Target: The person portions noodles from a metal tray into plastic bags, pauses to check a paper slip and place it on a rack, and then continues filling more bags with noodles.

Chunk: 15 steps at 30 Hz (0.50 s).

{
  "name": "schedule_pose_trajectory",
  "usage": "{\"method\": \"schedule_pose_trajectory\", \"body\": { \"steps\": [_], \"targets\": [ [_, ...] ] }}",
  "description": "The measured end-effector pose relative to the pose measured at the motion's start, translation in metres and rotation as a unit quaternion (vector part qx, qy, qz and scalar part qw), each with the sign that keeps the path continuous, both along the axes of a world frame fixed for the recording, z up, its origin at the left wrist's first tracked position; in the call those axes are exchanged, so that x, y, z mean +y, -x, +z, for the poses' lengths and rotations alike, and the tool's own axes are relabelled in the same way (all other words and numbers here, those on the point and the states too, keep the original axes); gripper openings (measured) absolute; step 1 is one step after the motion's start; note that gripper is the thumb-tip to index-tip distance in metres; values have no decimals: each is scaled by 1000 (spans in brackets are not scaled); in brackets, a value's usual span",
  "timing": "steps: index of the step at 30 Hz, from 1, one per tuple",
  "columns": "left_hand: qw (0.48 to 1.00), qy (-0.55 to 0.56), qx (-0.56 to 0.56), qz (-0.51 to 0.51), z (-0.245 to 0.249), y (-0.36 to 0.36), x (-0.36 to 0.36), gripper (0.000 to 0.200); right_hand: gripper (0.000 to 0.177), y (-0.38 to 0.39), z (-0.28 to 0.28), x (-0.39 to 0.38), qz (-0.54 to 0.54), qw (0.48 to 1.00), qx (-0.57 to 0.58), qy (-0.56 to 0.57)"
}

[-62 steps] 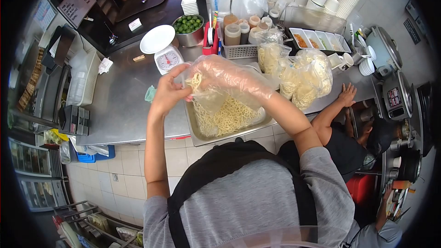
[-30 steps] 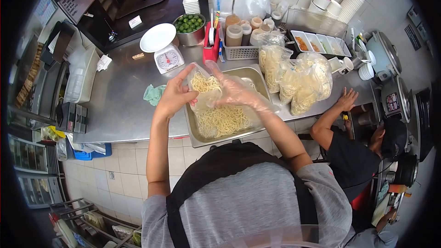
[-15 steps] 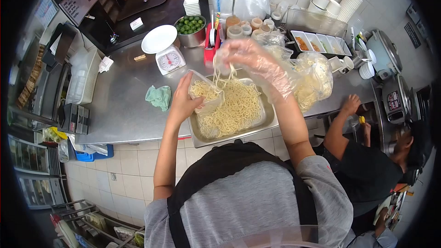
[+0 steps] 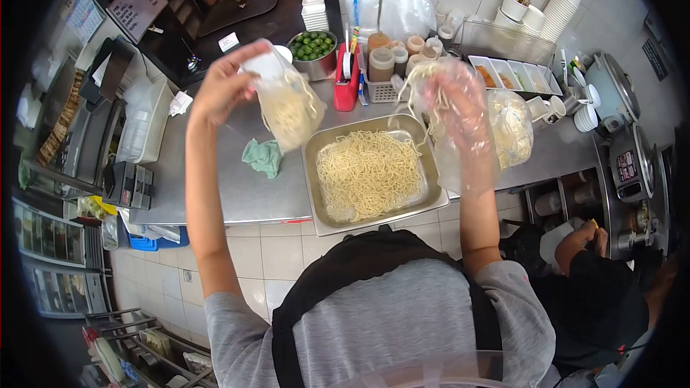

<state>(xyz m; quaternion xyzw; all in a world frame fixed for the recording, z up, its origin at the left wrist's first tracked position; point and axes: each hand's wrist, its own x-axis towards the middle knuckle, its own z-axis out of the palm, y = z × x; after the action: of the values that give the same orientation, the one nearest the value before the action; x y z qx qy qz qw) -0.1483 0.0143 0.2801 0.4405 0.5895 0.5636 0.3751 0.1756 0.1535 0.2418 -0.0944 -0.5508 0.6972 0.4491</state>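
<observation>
My left hand [image 4: 226, 85] is closed on the top edge of a clear plastic bag [image 4: 291, 111] with noodles in it, held up over the counter to the left of the tray. My right hand [image 4: 460, 97], in a clear plastic glove, grips some pale noodles [image 4: 419, 90] that dangle from the fingers beyond the tray's far right corner. Below and between the hands, a metal tray [image 4: 313, 197] holds a wide heap of loose noodles [image 4: 370, 176]. The bag partly hides the white dial scale [image 4: 269, 65] behind it.
A green cloth [image 4: 263, 157] lies left of the tray. Behind stand a pot of green limes [image 4: 313, 46], a red tape dispenser [image 4: 346, 79] and sauce bottles [image 4: 381, 63]. A filled plastic bag [image 4: 512, 126] sits at right. A co-worker [image 4: 596, 294] is at the lower right.
My left hand has lifted the bag of noodles up and left, off the tray. My right hand has moved right, away from the bag, with noodles still in it.
</observation>
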Motion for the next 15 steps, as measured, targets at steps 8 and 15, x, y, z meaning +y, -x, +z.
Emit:
{"method": "schedule_pose_trajectory", "body": {
  "steps": [8, 15],
  "targets": [
    [971, -47, 222, 69, 21, 111, 65, 43, 63, -9, -78, -12, 52, 656, -527, -538],
    [898, -5, 408, 164, -44, 135, 111, 43, 69, -31, -89, -7, 46, 731, -531, -426]
  ]
}}
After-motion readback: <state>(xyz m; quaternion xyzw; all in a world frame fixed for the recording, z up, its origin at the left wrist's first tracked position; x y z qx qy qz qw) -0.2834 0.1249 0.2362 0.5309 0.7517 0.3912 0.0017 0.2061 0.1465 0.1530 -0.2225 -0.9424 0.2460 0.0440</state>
